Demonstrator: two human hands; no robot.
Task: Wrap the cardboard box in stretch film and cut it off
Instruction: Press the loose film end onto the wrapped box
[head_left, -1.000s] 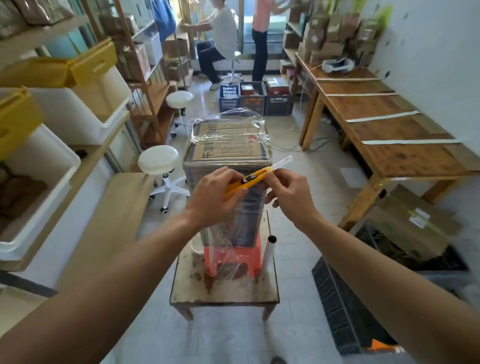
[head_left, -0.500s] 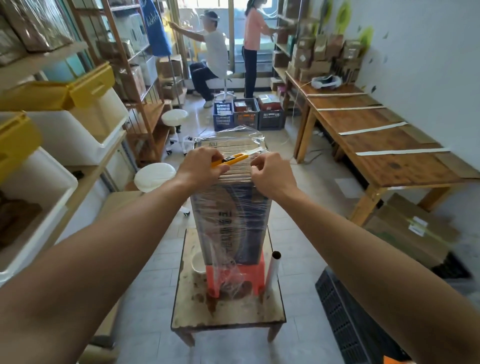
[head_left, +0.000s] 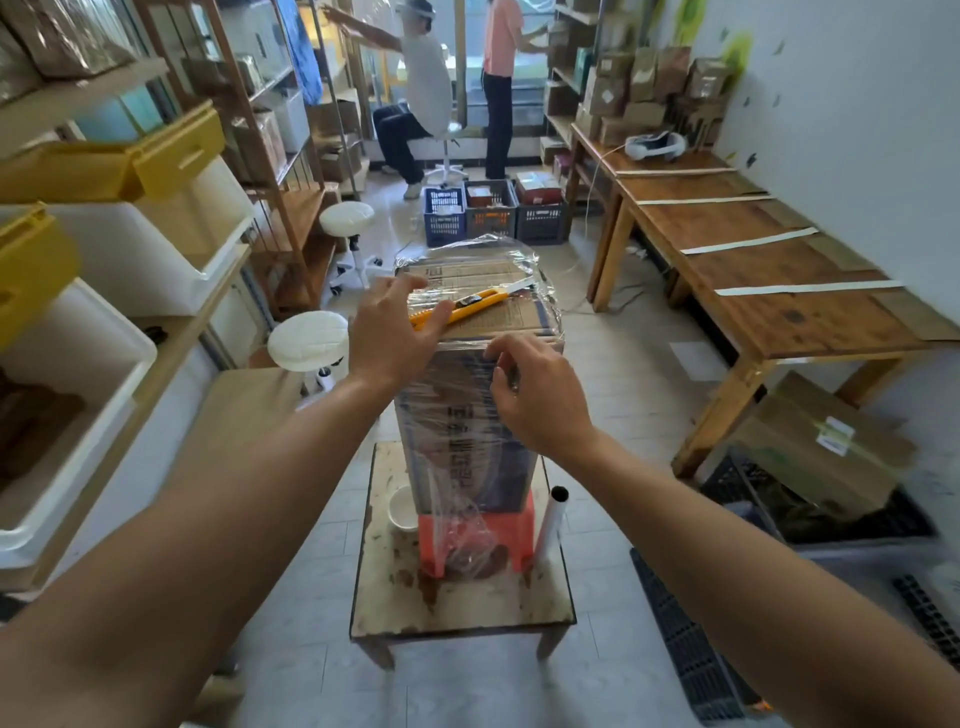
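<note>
The film-wrapped cardboard box (head_left: 467, 415) stands upright on a red stool (head_left: 475, 540) atop a small table (head_left: 462, 603). At its top, around 11 o'clock, the left hand (head_left: 397, 332) lies flat, fingers spread, pressing a yellow utility knife (head_left: 457, 306). The right hand (head_left: 540, 395), fingers curled, pinches stretch film (head_left: 519, 270) at the front upper edge.

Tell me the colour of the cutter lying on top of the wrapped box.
Yellow body with a bare metal blade extended; the head view shows the cutter clearly.

Both forearms are bare, no sleeves showing. The left hand (head_left: 395, 332) and right hand (head_left: 540, 395) wear nothing on the fingers.
</note>
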